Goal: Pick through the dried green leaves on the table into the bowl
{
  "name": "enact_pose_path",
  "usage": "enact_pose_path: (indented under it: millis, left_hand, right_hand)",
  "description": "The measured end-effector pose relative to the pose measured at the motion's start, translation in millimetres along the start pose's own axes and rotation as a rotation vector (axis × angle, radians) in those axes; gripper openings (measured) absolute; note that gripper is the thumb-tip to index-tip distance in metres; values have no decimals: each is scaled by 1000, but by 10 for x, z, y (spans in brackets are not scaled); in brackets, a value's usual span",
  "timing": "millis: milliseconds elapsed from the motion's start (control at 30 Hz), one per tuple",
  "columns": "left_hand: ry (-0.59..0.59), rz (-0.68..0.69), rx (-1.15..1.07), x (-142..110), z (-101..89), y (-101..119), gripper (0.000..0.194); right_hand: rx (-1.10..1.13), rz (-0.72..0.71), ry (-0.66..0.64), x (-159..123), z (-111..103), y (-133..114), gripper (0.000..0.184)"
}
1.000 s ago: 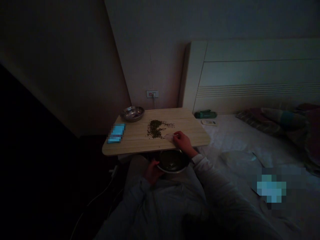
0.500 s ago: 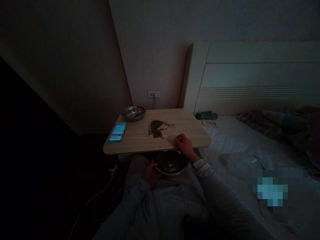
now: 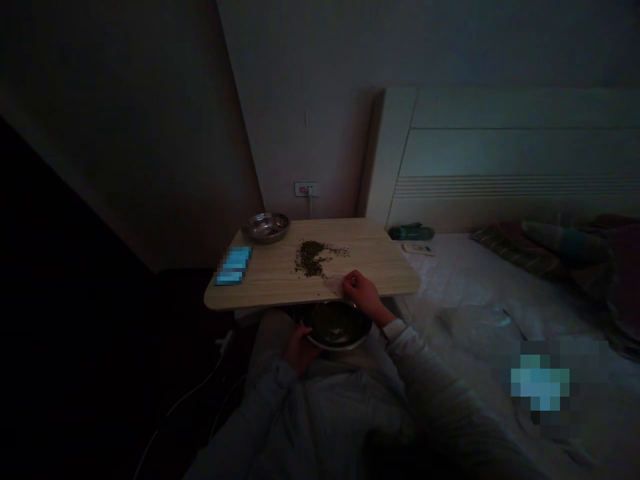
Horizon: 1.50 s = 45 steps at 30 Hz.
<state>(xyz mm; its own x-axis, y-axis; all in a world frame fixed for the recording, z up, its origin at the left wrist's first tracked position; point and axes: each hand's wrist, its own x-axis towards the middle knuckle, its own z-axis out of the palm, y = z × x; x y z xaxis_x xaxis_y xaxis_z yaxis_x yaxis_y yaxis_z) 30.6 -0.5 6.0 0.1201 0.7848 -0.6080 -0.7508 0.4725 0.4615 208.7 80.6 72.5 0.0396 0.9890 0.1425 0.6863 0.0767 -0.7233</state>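
Pale wood grain covered the round-cornered surface (image 3: 375, 243) in front of us, and a loose patch of tiny dark-green grains (image 3: 311, 255) lay around the middle of it, with a thinner bit straggling off to the right. Our right hand (image 3: 363, 292) was at the near edge, fingertips pinched on a clear, thin, plastic-looking piece (image 3: 334, 285) just beside the near end of the grains; honestly couldn't tell if those two touched. Our left hand (image 3: 300, 350) was clamped on the side of a round, shiny metal bowl (image 3: 337, 347) we had at our lap, right below that edge. Way too dark in there for us to make out what it held. So yeah, our hands were apart, each gripping its own thing. Another round, silvery dish (image 3: 260, 235) sat at the far left corner, with a blurred-out, glowing blue rectangle (image 3: 233, 265) nearer us. Off to the right, a green bottle (image 3: 413, 232) and a white remote (image 3: 419, 249) lay on the white-sheeted bed (image 3: 450, 273).
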Motion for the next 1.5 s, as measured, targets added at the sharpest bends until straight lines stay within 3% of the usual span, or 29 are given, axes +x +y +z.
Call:
enact_pose_path:
  millis: [300,467,767,900,1100,1300,1500]
  left_hand:
    - [-20,37,12,-22,-70,44,26]
    - [28,69,33,-31,-152,93,21]
    - [57,108,0,-43,-218,154,14]
    - [51,98,1,-53,-210,165,14]
    - [25,132,3,24,-288,155,18]
    - [102,106,33,12,-291,177,20]
    - [59,113,48,-33,-241,200,19]
  right_hand:
    - [-4,-55,-110,-11,48,-80,14]
    - [7,-82,-132,-27,62,-122,17]
    - [322,-122,-259,39,68,26,23]
    - [459,-131,-175,269,109,46,29]
    - [419,-52,3,671,344,-64,24]
    - [242,-67,38,625,418,-153,28]
    - [110,-69,11,578,351,-215,28]
